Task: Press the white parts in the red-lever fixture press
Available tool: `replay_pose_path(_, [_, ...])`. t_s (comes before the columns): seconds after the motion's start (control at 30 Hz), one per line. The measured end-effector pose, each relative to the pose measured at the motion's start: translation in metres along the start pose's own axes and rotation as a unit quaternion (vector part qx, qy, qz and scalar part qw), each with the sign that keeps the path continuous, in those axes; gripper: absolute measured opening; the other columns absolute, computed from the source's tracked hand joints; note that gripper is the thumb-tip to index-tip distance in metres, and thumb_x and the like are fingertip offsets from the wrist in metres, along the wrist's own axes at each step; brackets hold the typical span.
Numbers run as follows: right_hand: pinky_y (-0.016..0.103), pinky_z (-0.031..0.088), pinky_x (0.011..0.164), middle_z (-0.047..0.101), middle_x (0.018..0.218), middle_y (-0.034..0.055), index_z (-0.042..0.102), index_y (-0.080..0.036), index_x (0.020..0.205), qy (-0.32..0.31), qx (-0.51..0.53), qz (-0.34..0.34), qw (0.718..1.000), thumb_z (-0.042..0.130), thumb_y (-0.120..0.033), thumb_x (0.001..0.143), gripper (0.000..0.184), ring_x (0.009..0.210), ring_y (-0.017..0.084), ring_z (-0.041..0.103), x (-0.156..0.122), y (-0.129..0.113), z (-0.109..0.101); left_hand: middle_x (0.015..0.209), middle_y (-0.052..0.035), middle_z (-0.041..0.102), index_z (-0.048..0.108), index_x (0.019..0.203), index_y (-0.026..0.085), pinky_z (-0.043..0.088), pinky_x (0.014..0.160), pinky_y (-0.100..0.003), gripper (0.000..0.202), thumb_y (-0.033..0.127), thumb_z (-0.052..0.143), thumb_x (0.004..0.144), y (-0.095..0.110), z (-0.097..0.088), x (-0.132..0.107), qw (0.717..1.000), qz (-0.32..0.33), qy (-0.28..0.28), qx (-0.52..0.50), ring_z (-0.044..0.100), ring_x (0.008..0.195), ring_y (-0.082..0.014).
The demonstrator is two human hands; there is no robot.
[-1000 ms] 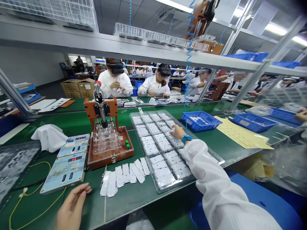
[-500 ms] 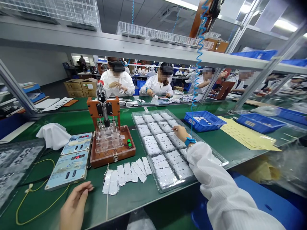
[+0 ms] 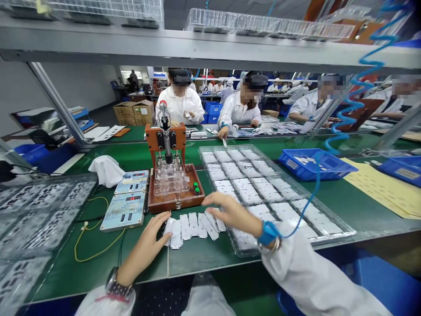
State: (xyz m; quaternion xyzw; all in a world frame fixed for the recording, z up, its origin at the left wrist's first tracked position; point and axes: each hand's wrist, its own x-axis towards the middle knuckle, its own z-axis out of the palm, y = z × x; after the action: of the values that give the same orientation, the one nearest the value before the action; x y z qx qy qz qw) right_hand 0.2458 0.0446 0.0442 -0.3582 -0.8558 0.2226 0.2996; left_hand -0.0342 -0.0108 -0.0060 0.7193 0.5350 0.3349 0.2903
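Observation:
A row of thin white rectangular plates (image 3: 193,225), fanned and partly overlapping, lies on the green bench in front of the clamp fixture. At the row's left end is my left hand (image 3: 149,239), thumb and fingers apart around the end plates; I cannot tell how firmly it touches them. My right hand (image 3: 232,211), with a blue wrist strap (image 3: 270,232), hovers by the right end, fingers apart and nothing seen in them. Behind them stands the toggle-clamp fixture (image 3: 174,175) with a brown base and clear blocks. The clear compartment tray (image 3: 241,251) to the right holds many white plates.
Two light-blue boxes with red digits (image 3: 126,210) sit left of the fixture, beside a white cloth (image 3: 107,170) and yellow cable (image 3: 76,245). A blue bin (image 3: 297,173) and yellow sheets (image 3: 383,188) lie right. A shelf (image 3: 184,48) crosses overhead. Co-workers sit opposite.
My right hand has come back from the tray to the right end of the plate row. My left hand has moved forward to its left end. The camera view has shifted left.

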Motion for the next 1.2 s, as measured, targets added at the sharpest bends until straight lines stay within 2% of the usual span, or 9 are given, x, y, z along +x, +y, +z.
replay_pose_path(0.17, [0.048,0.040,0.098,0.050,0.127,0.0179,0.053,-0.013,0.124,-0.123,-0.075,-0.033,0.989,0.072,-0.045,0.072,0.064,0.115,0.033,0.046,0.001,-0.045,0.081,0.102,-0.0092,0.065,0.065,0.105,0.019,0.054,0.067,-0.031,0.033,0.031,0.047,0.079,-0.014,0.007,-0.007,0.997,-0.009,0.072,0.002,0.063,0.075,-0.0189])
replay_pose_path(0.33, [0.049,0.040,0.097,0.050,0.123,0.0154,0.052,-0.019,0.123,-0.129,-0.098,-0.005,0.987,0.073,-0.035,0.073,0.057,0.114,0.033,0.044,0.005,-0.040,0.108,0.088,-0.0085,0.067,0.067,0.096,0.018,0.053,0.074,-0.035,0.030,0.026,0.041,0.084,-0.017,0.006,-0.019,0.984,0.033,0.154,0.083,0.063,0.078,-0.0217])
replay_pose_path(0.47, [0.044,0.041,0.097,0.047,0.121,0.0121,0.051,-0.020,0.124,-0.123,-0.012,0.015,0.992,0.079,-0.034,0.065,0.066,0.115,0.029,0.043,0.006,-0.040,0.100,0.086,-0.0087,0.067,0.068,0.088,0.020,0.051,0.078,-0.038,0.026,0.026,0.044,0.083,-0.015,0.003,-0.025,0.971,0.045,0.212,0.102,0.062,0.083,-0.0245])
replay_pose_path(0.57, [0.042,0.040,0.100,0.046,0.123,0.0103,0.052,-0.022,0.122,-0.079,0.056,0.020,0.995,0.078,-0.031,0.066,0.062,0.116,0.026,0.044,0.012,-0.037,0.081,0.079,-0.0067,0.065,0.067,0.084,0.018,0.054,0.067,-0.033,0.021,0.032,0.056,0.073,-0.012,-0.002,-0.027,0.969,-0.066,0.232,-0.057,0.062,0.070,-0.0206])
replay_pose_path(0.67, [0.043,0.037,0.104,0.045,0.126,0.0099,0.054,-0.024,0.119,0.011,0.072,0.002,0.997,0.072,-0.033,0.073,0.050,0.121,0.025,0.043,0.028,-0.024,0.057,0.071,-0.0015,0.058,0.063,0.083,0.014,0.057,0.060,-0.030,0.030,0.034,0.067,0.061,-0.003,-0.011,-0.021,0.918,-0.172,0.234,-0.269,0.061,0.063,-0.0165])
replay_pose_path(0.8, [0.043,0.039,0.102,0.047,0.128,0.0104,0.061,-0.022,0.111,0.036,0.057,-0.017,0.998,0.071,-0.037,0.074,0.041,0.123,0.026,0.045,0.066,0.007,0.033,0.074,0.0004,0.057,0.058,0.075,0.014,0.058,0.067,-0.032,0.029,0.031,0.072,0.057,0.012,-0.026,0.004,0.869,-0.173,0.241,-0.397,0.059,0.069,-0.0144])
replay_pose_path(0.9, [0.043,0.039,0.102,0.049,0.129,0.0118,0.064,-0.019,0.108,-0.004,0.049,-0.024,0.998,0.073,-0.035,0.072,0.040,0.122,0.026,0.047,0.095,0.025,0.028,0.076,-0.0012,0.059,0.059,0.071,0.014,0.056,0.071,-0.034,0.026,0.033,0.069,0.058,0.017,-0.034,0.032,0.881,-0.137,0.234,-0.388,0.061,0.070,-0.0158])
replay_pose_path(1.0, [0.042,0.037,0.104,0.050,0.130,0.0143,0.067,-0.015,0.104,-0.030,0.045,-0.023,0.998,0.076,-0.031,0.070,0.039,0.122,0.027,0.048,0.114,0.035,0.032,0.080,-0.0059,0.066,0.065,0.078,0.013,0.053,0.073,-0.037,0.026,0.035,0.058,0.065,0.012,-0.037,0.060,0.933,-0.088,0.237,-0.256,0.063,0.072,-0.0197])
replay_pose_path(1.2, [0.042,0.036,0.105,0.048,0.135,0.0127,0.068,-0.018,0.105,-0.068,0.052,-0.031,0.996,0.070,-0.035,0.077,0.033,0.126,0.026,0.044,0.119,0.039,0.039,0.084,-0.0065,0.069,0.072,0.077,0.018,0.042,0.089,-0.040,0.018,0.027,0.059,0.069,0.000,-0.032,0.088,0.970,-0.018,0.224,-0.089,0.059,0.092,-0.0256])
